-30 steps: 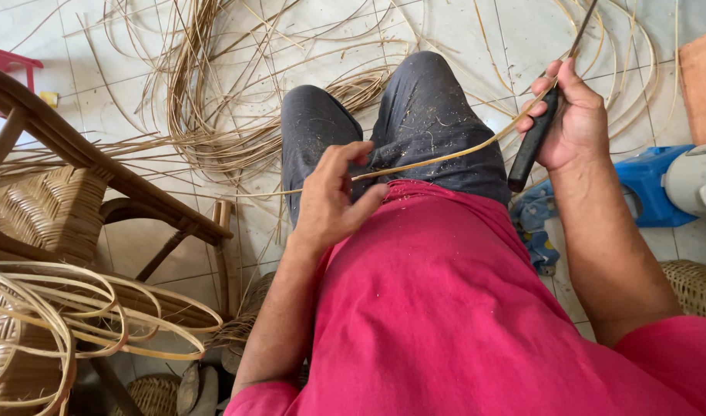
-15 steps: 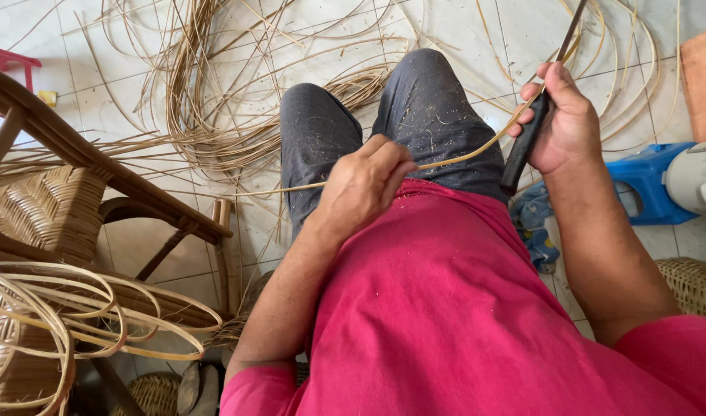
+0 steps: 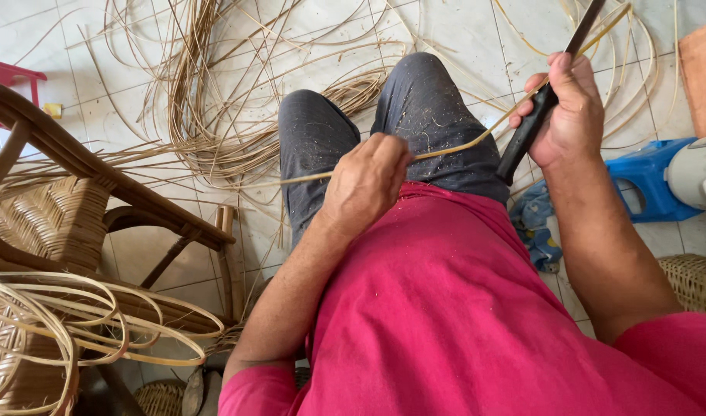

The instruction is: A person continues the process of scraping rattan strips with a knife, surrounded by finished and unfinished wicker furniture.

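Rattan strip [image 3: 476, 142] stretched taut across lap: left hand [image 3: 366, 181] pinches near end, right hand [image 3: 566, 115] fisted round dark knife [image 3: 542, 100] pressed against it, apparently shaving. Chair [image 3: 68, 166] left of lap.

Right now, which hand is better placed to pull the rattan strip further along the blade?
The left hand: it pinches the rattan strip near the lap, free to draw it. The right hand is occupied gripping the dark-handled knife.

left hand [image 3: 366, 185] slid closer along rattan strip [image 3: 476, 139], right hand [image 3: 570, 115] raised slightly
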